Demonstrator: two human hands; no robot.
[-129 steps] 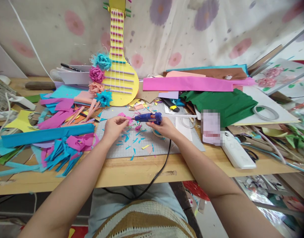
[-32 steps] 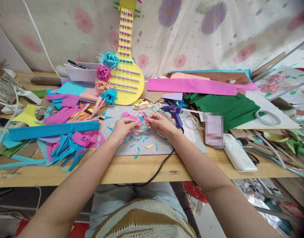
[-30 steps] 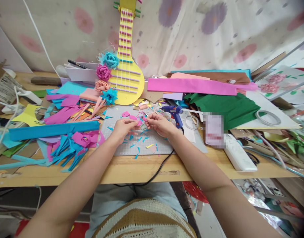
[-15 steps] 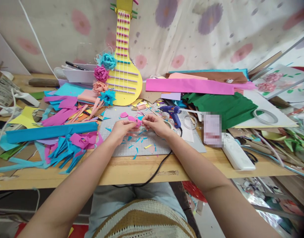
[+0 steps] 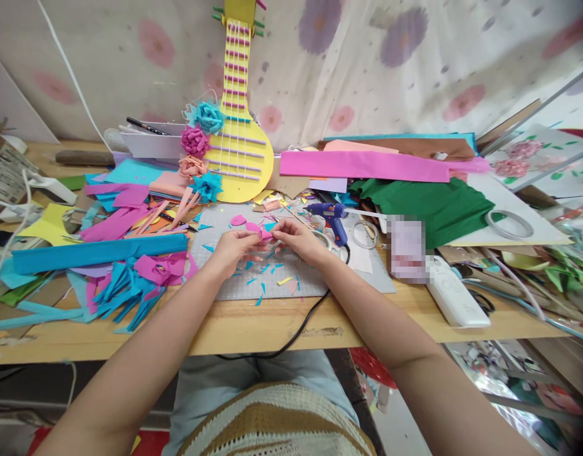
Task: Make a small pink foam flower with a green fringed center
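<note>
**Q:** What are the hands holding?

**A:** The left hand (image 5: 234, 246) and the right hand (image 5: 298, 235) meet fingertip to fingertip. Both are pinched onto one small pink paper piece (image 5: 264, 235), which they hold between them just above the grey cutting mat (image 5: 367, 278). The piece is too small to make out its exact shape.

**Q:** Where is that on the table?

**A:** It is near the middle of the mat, which lies at the front of a wooden table (image 5: 253, 326). Small blue and pink paper snippets (image 5: 260, 269) are scattered on the mat under the hands. A loose pink petal (image 5: 237, 220) lies just beyond the left hand.

**Q:** What is close by?

**A:** A blue glue gun (image 5: 332, 215) stands just right of the right hand, with its nozzle pointing left. Its black cord (image 5: 291, 335) drops over the table edge. A tape roll (image 5: 365, 233) lies beside the gun.

**Q:** And further out?

**A:** On the left are a rolled blue sheet (image 5: 101, 251) and some fringed blue and pink strips (image 5: 130, 288). A yellow paper guitar (image 5: 244, 158) with paper flowers leans against the curtain behind the mat. To the right lie a long pink sheet (image 5: 367, 164) and a green sheet (image 5: 429, 202).
</note>
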